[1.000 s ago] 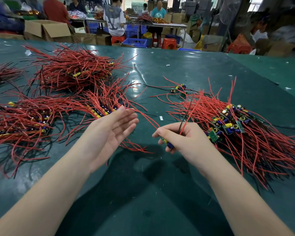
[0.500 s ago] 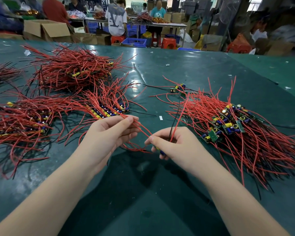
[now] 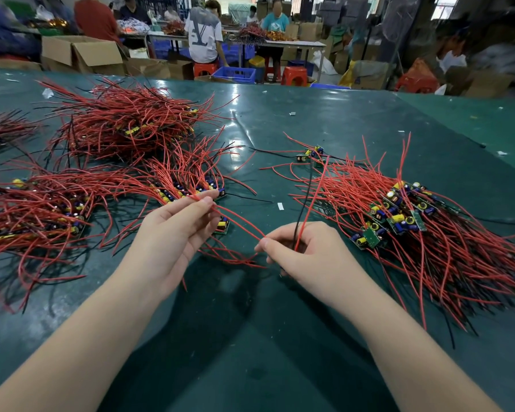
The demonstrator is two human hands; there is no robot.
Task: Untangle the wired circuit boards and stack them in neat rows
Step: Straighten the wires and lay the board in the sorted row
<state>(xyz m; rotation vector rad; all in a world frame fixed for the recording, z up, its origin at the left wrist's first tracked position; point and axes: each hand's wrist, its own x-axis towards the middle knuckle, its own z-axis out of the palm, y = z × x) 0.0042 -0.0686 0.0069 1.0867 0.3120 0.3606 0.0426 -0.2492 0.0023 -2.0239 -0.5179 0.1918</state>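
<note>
My right hand grips a small circuit board that its fingers hide; the board's red and black wires stick up out of the fist. My left hand pinches a red wire that runs from its fingertips to my right hand. A tangled heap of green boards with red wires lies to the right. A row of boards with yellow and blue parts lies just beyond my left hand. One board lies by my left fingers.
More red-wire piles lie at the left and far left of the green table. A lone board lies further back. Beyond the table are cardboard boxes, blue crates, red stools and seated people.
My left hand has gone from open, palm up, to pinching a red wire. My right hand has moved left with the board, and the wire now stretches between both hands.
</note>
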